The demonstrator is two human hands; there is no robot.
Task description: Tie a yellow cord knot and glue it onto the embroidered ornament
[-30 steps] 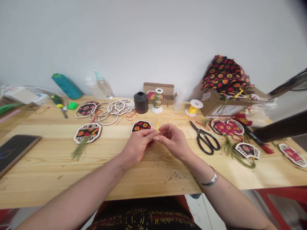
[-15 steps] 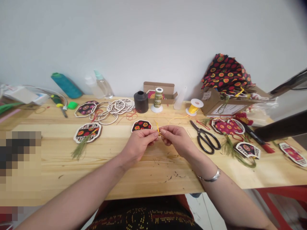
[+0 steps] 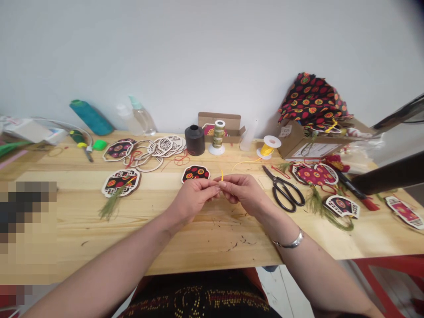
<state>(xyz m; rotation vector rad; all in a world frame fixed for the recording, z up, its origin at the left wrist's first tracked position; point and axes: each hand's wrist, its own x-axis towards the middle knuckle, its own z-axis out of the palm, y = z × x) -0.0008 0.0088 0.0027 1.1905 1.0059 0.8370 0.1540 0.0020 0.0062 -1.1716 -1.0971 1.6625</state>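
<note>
Head view: left of the left hand (image 3: pixel 192 196), a lattice panel (image 3: pixel 112 182) already bears a tassel (image 3: pixel 110 204); beyond that hand, a floral panel (image 3: pixel 195 172) shows none. It meets the right hand (image 3: pixel 244 190), both pinching yellow cord (image 3: pixel 221 175), progress hidden; scissors (image 3: pixel 286 194) lie to their right.

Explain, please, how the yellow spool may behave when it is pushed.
Standing on its flat round flange, the yellow spool would probably slide rather than roll. Knocked over, its round rims might let it roll. The slack cord trailing from it looks thin, so would likely drag limply.
</note>
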